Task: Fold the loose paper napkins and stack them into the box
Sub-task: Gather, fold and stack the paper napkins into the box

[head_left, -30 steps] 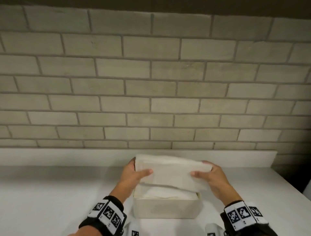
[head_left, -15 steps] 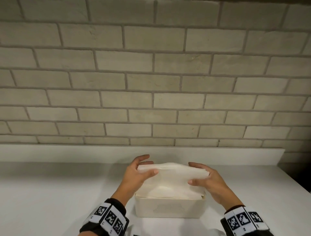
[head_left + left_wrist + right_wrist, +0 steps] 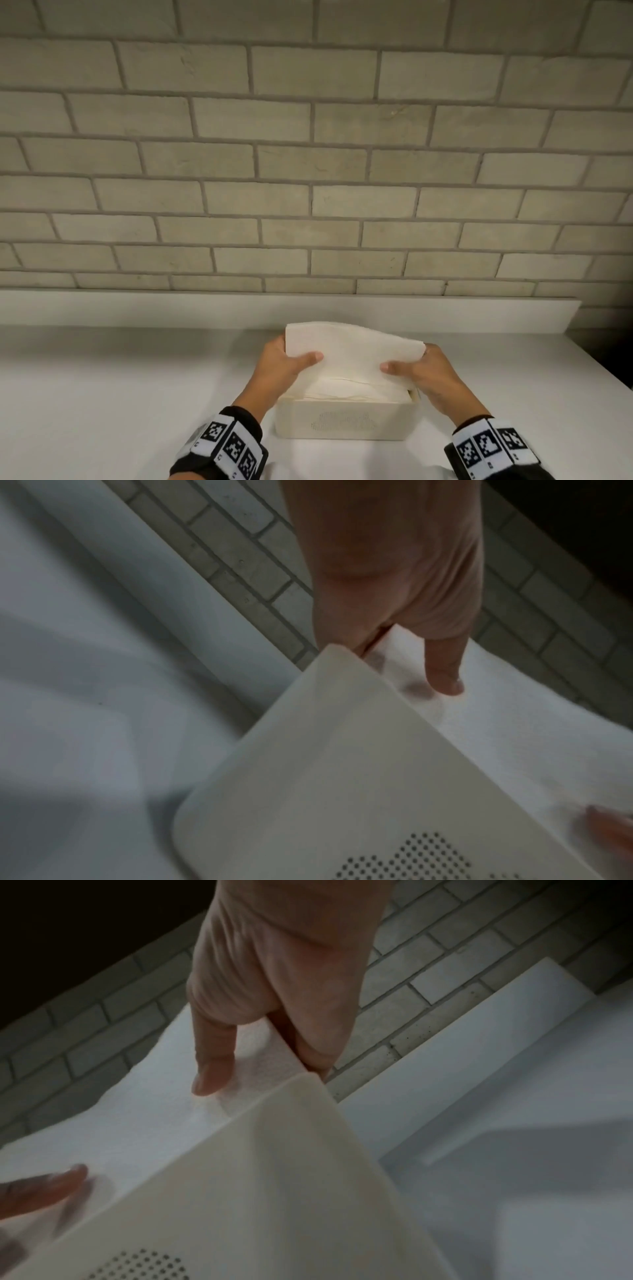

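Placing step: folded napkin pinched at both ends, left hand at nine o'clock, right hand at three, above box of stacked napkins. Probably next: lowered flat, released.

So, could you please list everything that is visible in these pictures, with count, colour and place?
Held napkin: one, white, above the box, tilted, gripped at both ends.
Napkin stack: count unclear, white, inside the box, up to its rim.
Box: one, cream, dotted pattern on the near wall, on the counter.
Counter: one, white, with a low white backsplash.
Brick wall: one, beige, behind the counter.
Wristbands: two, black with black-and-white markers, on both wrists.
Left hand: one, pinches the napkin's left end.
Right hand: one, pinches the napkin's right end.
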